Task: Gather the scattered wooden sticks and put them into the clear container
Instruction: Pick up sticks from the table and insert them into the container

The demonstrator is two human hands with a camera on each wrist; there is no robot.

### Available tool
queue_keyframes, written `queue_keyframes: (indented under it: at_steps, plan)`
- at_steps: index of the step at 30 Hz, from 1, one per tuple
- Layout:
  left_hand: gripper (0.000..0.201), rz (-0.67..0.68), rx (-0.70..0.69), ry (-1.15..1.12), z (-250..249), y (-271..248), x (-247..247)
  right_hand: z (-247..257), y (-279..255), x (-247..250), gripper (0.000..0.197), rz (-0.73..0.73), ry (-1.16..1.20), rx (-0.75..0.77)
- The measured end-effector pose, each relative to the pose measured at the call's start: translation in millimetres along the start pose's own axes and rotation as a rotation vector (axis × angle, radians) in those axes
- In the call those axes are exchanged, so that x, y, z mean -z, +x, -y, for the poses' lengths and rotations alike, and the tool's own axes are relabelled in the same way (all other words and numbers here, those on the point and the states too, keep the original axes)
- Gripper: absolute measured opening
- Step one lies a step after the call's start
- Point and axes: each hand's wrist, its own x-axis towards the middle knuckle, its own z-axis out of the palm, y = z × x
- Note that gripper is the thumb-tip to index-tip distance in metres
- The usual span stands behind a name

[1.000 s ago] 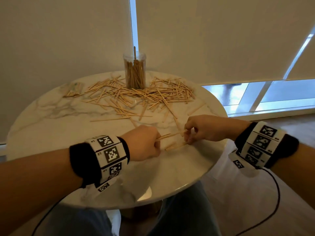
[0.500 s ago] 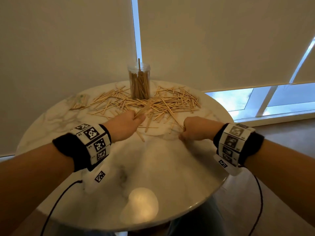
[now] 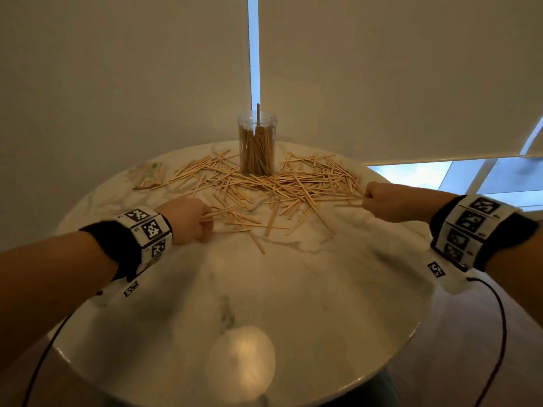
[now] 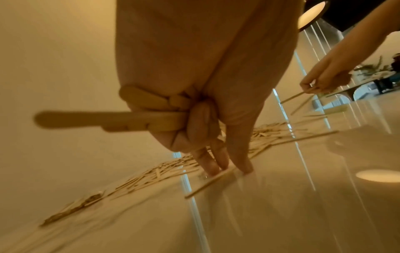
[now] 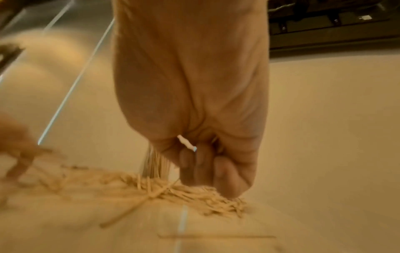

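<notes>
Wooden sticks lie scattered on the marble surface around the clear container, itself partly filled, left hand grip curled around a few sticks just left-front of it, right hand grip pinching sticks at its right-front.

The surface is glossy white marble with grey veins, mirroring a lamp. The wooden sticks look pale, matt and smooth. The container is clear, shiny plastic.
</notes>
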Motion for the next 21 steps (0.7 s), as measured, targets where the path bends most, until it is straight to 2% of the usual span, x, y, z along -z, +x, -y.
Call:
queue_keyframes:
  at_steps: [2,4,6,8,11,14,18,20,21]
  plan:
    - [0.009,-0.002,-0.025,-0.004,-1,1,-5,-9,11,-4,0.039,0.003,-0.097,-0.028]
    - [0.006,0.009,-0.065,0.037,-3,1,-6,-16,19,-6,0.043,0.054,-0.228,0.016]
    - [0.009,0.048,-0.095,0.114,-5,-3,-6,-21,23,-11,0.034,0.078,-0.36,0.078]
    - [0.014,0.091,-0.109,0.169,-4,-6,-6,-26,26,-15,0.023,0.043,-0.417,0.127]
    - [0.017,0.096,-0.123,0.052,3,-4,2,-31,29,-21,0.013,0.001,-0.47,0.172]
    - [0.026,0.02,-0.123,-0.123,5,4,12,-31,30,-22,0.017,0.051,-0.384,0.144]
    - [0.043,-0.122,-0.147,-0.051,2,26,18,-15,33,-15,0.013,0.015,-0.035,0.097]
    - [0.035,-0.135,-0.182,-0.004,-1,38,21,0,36,-11,0.016,-0.03,0.03,0.107]
    - [0.025,-0.131,-0.211,0.027,-3,45,23,7,39,-10,0.02,-0.044,0.03,0.109]
